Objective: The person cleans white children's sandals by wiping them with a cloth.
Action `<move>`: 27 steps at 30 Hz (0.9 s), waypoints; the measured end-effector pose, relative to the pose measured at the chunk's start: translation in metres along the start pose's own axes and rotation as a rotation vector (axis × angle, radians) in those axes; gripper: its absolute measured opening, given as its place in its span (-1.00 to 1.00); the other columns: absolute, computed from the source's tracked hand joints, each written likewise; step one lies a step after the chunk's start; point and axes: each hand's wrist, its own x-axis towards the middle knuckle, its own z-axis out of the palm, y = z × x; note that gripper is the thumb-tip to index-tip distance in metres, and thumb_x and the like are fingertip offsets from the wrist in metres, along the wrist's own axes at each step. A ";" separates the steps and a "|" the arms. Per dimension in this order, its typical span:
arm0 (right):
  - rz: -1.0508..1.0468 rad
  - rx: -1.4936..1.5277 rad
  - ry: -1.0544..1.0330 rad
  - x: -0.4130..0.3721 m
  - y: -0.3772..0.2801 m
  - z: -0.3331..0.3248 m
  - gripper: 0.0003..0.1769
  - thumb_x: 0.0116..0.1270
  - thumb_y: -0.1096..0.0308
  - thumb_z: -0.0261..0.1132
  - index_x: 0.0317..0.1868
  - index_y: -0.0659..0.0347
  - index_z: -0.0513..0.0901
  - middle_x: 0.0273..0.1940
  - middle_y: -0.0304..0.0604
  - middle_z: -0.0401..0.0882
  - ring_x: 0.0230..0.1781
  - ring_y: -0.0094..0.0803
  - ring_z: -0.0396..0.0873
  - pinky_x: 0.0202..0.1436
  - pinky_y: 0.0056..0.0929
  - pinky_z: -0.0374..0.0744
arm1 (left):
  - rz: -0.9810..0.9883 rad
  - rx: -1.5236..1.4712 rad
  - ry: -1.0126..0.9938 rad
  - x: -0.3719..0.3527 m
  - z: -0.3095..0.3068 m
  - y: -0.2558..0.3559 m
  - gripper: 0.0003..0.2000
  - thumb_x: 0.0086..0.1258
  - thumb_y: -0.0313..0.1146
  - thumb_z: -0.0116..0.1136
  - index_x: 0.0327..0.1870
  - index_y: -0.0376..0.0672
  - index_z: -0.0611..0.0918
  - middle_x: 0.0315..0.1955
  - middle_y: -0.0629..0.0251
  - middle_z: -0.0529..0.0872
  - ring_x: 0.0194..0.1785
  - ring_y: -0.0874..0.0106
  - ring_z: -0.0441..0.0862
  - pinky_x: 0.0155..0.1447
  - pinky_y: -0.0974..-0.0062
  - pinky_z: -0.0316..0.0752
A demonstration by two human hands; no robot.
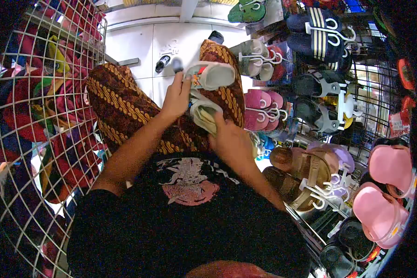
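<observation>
Over my lap in the head view is a pair of small pale grey clogs. My left hand (176, 98) is closed round the side of the upper clog (220, 76), which has a red and orange decoration near its strap. Below it, the lower clog (204, 110) has its opening turned toward me. My right hand (230, 136) is closed at that opening, with its fingers around a pale yellowish piece (207, 121) that sits partly inside. The fingertips of the right hand are partly hidden.
Sandals on white hangers, among them pink sandals (255, 109), striped slides (317, 34) and pink clogs (380, 208), hang on a rack to the right. A wire grid (55, 116) with colourful goods stands left. White hangers (170, 46) and a dark shoe (162, 63) lie on the tiled floor.
</observation>
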 end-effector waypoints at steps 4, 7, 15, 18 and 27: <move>-0.068 0.503 0.137 0.005 0.037 -0.009 -0.50 0.23 0.12 0.32 0.08 0.20 0.46 -0.21 0.28 0.62 -0.20 0.26 0.61 -0.13 0.09 0.58 | -0.057 -0.263 -0.059 0.005 0.003 -0.011 -0.69 0.52 -0.15 0.05 -0.18 -0.29 0.50 -0.58 0.16 0.52 -0.44 0.53 0.43 -0.37 0.38 0.33; 0.153 0.423 0.437 0.003 0.052 -0.014 -0.47 0.21 0.02 0.35 0.06 0.17 0.48 -0.10 0.30 0.60 -0.07 0.30 0.58 -0.03 0.14 0.54 | -0.024 -0.083 -0.280 0.005 -0.008 -0.010 -0.68 0.48 -0.15 0.11 -0.31 -0.29 0.51 -0.60 0.25 0.48 -0.48 0.57 0.36 -0.41 0.42 0.30; 0.331 0.106 0.346 0.003 0.063 0.006 -0.54 0.27 0.07 0.27 0.08 0.10 0.43 -0.17 0.23 0.63 -0.16 0.28 0.60 -0.05 0.18 0.53 | 0.084 0.147 -0.238 -0.016 -0.016 0.039 -0.70 0.41 -0.21 0.14 -0.34 -0.31 0.46 -0.61 -0.11 0.50 -0.56 0.00 0.47 -0.42 0.21 0.34; 0.381 0.168 0.276 -0.001 0.047 0.008 -0.52 0.25 0.07 0.29 0.07 0.11 0.39 -0.20 0.26 0.62 -0.19 0.28 0.60 -0.07 0.13 0.56 | 0.039 0.217 -0.232 -0.019 -0.015 0.049 -0.71 0.38 -0.23 0.15 -0.34 -0.31 0.45 -0.59 -0.15 0.52 -0.48 -0.13 0.52 -0.40 0.15 0.38; 0.452 0.200 0.171 -0.006 0.042 0.008 -0.51 0.28 0.05 0.29 0.04 0.18 0.39 -0.26 0.30 0.62 -0.20 0.30 0.59 -0.09 0.15 0.53 | 0.115 0.185 -0.292 -0.017 -0.018 0.049 -0.68 0.37 -0.18 0.18 -0.36 -0.31 0.45 -0.56 -0.13 0.53 -0.46 -0.11 0.53 -0.36 0.17 0.41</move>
